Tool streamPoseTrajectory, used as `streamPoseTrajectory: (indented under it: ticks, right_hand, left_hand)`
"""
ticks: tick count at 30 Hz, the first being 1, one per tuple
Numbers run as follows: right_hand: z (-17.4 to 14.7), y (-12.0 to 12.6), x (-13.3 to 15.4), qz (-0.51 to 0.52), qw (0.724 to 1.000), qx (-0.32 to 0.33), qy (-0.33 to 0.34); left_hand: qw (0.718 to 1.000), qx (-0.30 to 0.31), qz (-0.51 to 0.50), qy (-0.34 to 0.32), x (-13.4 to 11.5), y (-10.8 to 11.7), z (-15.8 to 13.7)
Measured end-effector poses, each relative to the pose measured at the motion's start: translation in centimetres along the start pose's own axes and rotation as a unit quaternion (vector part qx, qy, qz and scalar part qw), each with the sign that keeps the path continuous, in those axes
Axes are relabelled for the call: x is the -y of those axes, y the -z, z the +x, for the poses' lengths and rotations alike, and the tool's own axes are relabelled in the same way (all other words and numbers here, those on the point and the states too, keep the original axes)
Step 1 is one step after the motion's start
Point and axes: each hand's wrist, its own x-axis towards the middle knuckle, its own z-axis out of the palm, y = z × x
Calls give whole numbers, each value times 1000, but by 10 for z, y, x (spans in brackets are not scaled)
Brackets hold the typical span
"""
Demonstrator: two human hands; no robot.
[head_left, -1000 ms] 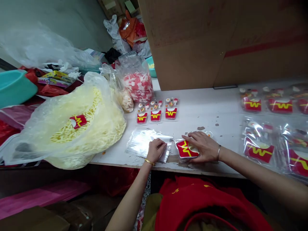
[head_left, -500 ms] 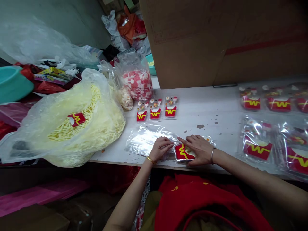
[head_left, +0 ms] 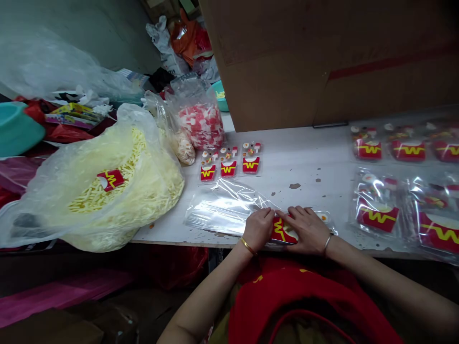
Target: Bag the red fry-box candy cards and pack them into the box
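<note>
My left hand (head_left: 258, 228) has its fingers pinched on the edge of a clear plastic bag at the table's front. Beside it, my right hand (head_left: 309, 230) curves over a toy-food packet, gripping it, index finger pointing at my left hand. The packet shows a red fries carton (head_left: 279, 230) with a yellow W, and a small fried-egg piece (head_left: 324, 218) at its right end. Its middle is hidden under my right hand. To the left lies a fanned stack of clear plastic bags (head_left: 215, 208); whether the pinched bag is separate from it, I cannot tell.
Three small packets (head_left: 228, 168) stand in a row behind the bags. Several more packets (head_left: 378, 215) lie at the right. A big bag of pale yellow sticks (head_left: 161, 191) sits left, near a bag of pink-and-white pieces (head_left: 201, 126). A cardboard box (head_left: 272, 67) blocks the back.
My left hand has moved right, closer to my right hand, drawing the plastic with it. The packet and my right hand have shifted slightly right.
</note>
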Motion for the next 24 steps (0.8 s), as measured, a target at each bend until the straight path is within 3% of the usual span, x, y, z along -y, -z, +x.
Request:
streamPoseTrajectory:
  ticks: [3, 7, 9, 13, 19, 24]
  right_hand:
    - [-11, -1, -1, 0, 1000, -2, -32]
    - [-14, -2, -2, -15, 997, -11, -73]
    - [-14, -3, -4, -14, 996, -14, -84]
    - [-15, -4, -8, -8, 995, -23, -93]
    - [-10, -3, -9, -19, 989, -27, -145]
    - [-1, -2, -7, -20, 982, -18, -185]
  left_hand:
    - [999, -25, -4, -44, -5, -8, 4]
    - [991, -43, -18, -124, -6, -2, 8]
    - [995, -41, -6, -86, -5, 6, 7]
    - [995, -36, 71, 62, -1, 16, 0]
    - [995, 14, 75, 62, -4, 13, -10]
    - [997, 6, 51, 65, -23, 7, -8]
